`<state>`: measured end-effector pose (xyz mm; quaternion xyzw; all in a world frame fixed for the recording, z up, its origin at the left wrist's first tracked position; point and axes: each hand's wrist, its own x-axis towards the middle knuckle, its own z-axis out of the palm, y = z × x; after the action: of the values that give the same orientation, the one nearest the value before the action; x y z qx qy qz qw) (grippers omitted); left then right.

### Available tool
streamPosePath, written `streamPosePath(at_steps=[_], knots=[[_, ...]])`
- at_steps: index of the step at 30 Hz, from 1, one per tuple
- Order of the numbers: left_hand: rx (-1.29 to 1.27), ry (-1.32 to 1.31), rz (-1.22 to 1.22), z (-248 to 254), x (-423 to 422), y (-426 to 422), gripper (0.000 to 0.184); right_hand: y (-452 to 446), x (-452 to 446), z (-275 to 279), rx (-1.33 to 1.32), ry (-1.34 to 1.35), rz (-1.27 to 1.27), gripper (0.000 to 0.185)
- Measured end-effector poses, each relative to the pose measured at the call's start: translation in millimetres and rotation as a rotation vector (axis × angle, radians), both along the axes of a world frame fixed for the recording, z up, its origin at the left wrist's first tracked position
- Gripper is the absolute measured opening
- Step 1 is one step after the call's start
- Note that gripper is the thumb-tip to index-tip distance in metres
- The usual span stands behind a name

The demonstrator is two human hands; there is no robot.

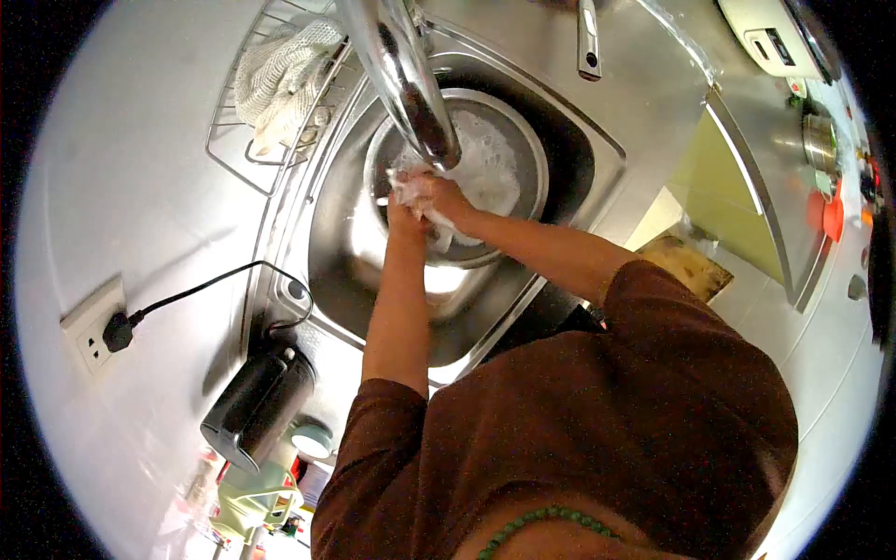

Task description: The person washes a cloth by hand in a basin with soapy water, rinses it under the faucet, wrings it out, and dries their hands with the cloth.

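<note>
Both hands are together over a round metal basin (539,177) that stands in the sink (350,271). White suds (490,168) float on the water in it. My right hand (446,198) is closed around a wet, whitish cloth (439,220), which pokes out above and below the fingers. My left hand (407,217) presses against the same cloth from the left, its fingers partly hidden by cloth and foam. Just above the hands hangs the end of the chrome faucet (411,93); whether water runs from it I cannot tell.
On the left, a wire rack (227,140) holds a crumpled mesh cloth (285,75). A black electric kettle (261,401) stands below it, near a plugged-in cord (201,285). A knife or tool handle (588,42) lies on the steel counter. A wooden board (686,266) is at right.
</note>
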<state>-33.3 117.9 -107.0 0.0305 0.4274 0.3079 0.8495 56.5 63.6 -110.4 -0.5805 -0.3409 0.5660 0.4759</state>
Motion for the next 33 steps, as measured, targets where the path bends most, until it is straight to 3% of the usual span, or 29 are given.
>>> streamPosePath(at_steps=[3, 5, 7, 9, 10, 11, 12, 13, 15, 16, 17, 19, 21, 23, 25, 26, 27, 28, 30, 31, 33], knots=[[0.043, -0.089, -0.105, -4, -13, 0, 0.027, -10, 1, 87, 0.450, -0.697, 0.162, 0.017], [0.089, -0.089, -0.121, -4, -9, -13, 0.026, -14, -3, 117, 0.183, -0.569, 0.238, 0.027], [0.173, -0.022, -0.119, -2, 1, -28, 0.026, -8, 4, 131, 0.066, -0.743, 0.276, 0.033], [0.479, 0.249, -0.288, 4, 12, -37, 0.025, 0, 15, 113, 0.084, -0.783, 0.254, 0.035], [0.751, 0.531, -0.493, 8, 19, -41, 0.025, 14, 19, 107, -0.106, -0.849, 0.359, 0.036], [1.141, 0.983, -0.912, 33, 26, -41, 0.025, 21, 26, 76, -0.169, -0.837, 0.250, 0.033], [1.320, 1.209, -1.168, 59, 35, -43, 0.025, 20, 28, 27, -0.234, -0.821, 0.143, 0.031], [1.418, 1.299, -1.332, 80, 41, -43, 0.024, 19, 38, 38, -0.214, -0.804, 0.134, 0.032], [1.265, 1.208, -1.335, 97, 44, -39, 0.024, 23, 59, 64, -0.091, -0.851, 0.178, 0.035], [0.841, 0.787, -0.848, 63, 35, -39, 0.024, 28, 71, 78, 0.014, -0.915, 0.226, 0.038], [0.467, 0.380, -0.298, 30, 26, -39, 0.024, 32, 78, 50, -0.028, -0.955, 0.227, 0.033], [0.672, 0.507, -0.327, 29, 20, -36, 0.025, 34, 95, 9, -0.110, -1.028, 0.240, 0.038], [0.878, 0.635, -0.355, 26, 14, -31, 0.028, 36, 108, 5, 0.201, -1.134, 0.039, 0.033], [1.081, 0.756, -0.386, 22, 8, -24, 0.034, 25, 106, 11, 0.330, -1.223, 0.061, 0.039], [0.984, 0.821, -0.507, -44, 2, -24, 0.064, 18, 98, 21, 0.406, -1.354, 0.157, 0.040], [1.274, 1.224, -0.719, -26, 11, -37, 0.070, 17, 95, 18, 0.409, -1.444, 0.257, 0.040], [1.547, 1.638, -0.935, -20, 17, -44, 0.075, 16, 92, 8, 0.387, -0.948, 0.161, 0.039], [1.419, 1.629, -1.136, -45, 19, -44, 0.081, 13, 89, -3, 0.347, -0.452, 0.066, 0.038], [1.376, 1.687, -1.177, -43, 27, -48, 0.079, 8, 85, -20, 0.288, -0.336, 0.098, 0.037], [1.356, 1.715, -1.197, -41, 30, -50, 0.079, 6, 86, -28, 0.282, -0.715, 0.232, 0.036], [1.384, 1.591, -1.229, -50, 26, -47, 0.060, 3, 90, -40, 0.262, -1.477, 0.499, 0.035]])
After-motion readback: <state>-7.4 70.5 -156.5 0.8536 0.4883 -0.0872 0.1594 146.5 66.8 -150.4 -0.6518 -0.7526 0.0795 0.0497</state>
